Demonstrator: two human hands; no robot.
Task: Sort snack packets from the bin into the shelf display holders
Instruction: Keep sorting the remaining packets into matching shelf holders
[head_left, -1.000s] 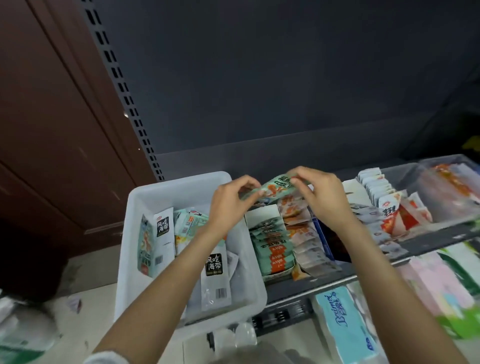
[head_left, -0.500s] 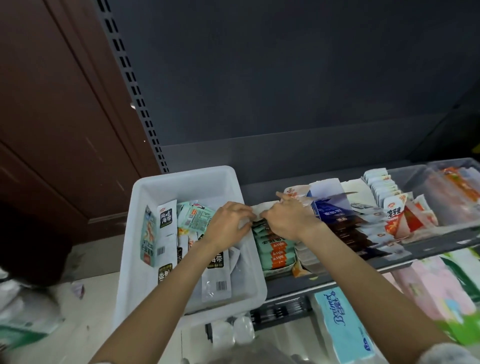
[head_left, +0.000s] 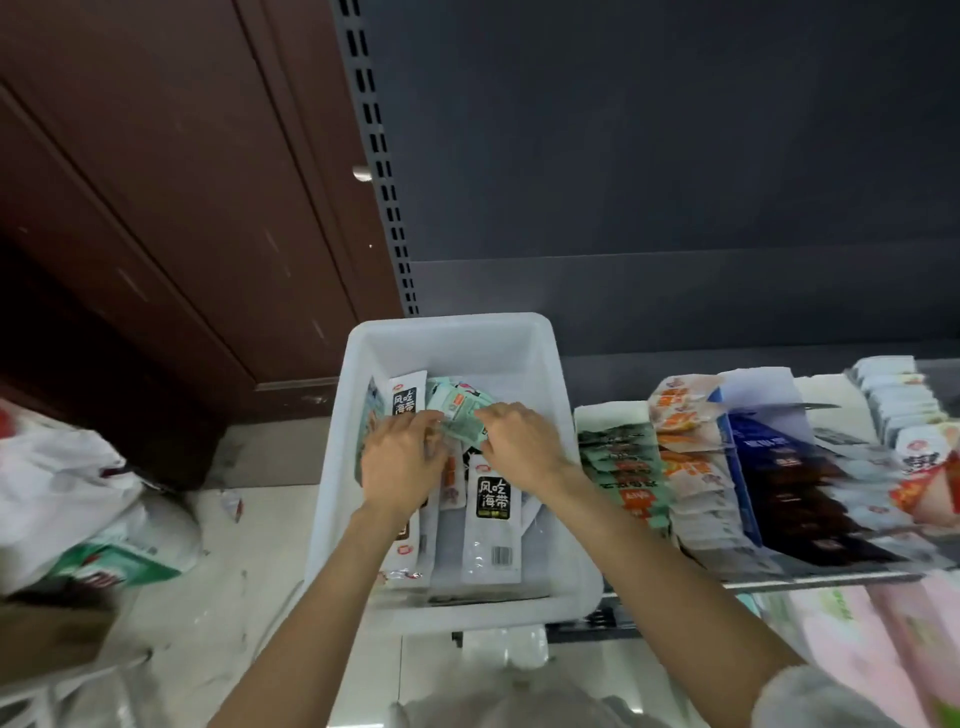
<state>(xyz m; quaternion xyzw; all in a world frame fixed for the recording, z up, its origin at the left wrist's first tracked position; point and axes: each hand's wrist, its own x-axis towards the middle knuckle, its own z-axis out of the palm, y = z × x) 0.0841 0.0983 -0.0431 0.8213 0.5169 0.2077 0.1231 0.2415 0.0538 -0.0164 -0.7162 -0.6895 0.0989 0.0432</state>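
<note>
A white plastic bin (head_left: 550, 364) holds loose snack packets, among them white kelp packets with black labels (head_left: 492, 519) and pale green packets (head_left: 460, 410). Both my hands are inside the bin. My left hand (head_left: 402, 467) and my right hand (head_left: 519, 449) each pinch the green packets between them near the bin's middle. To the right, the shelf display holders (head_left: 779, 499) carry rows of green, orange, dark blue and white packets.
A slotted shelf upright (head_left: 379, 156) rises behind the bin, beside a brown wooden door (head_left: 156, 208). White plastic bags (head_left: 67, 499) lie on the floor at the left. Pink and green packs (head_left: 872, 639) fill the lower shelf at the right.
Both hands left the green row in the shelf holder and moved left into the bin, where they now pinch green packets. The view shifted left.
</note>
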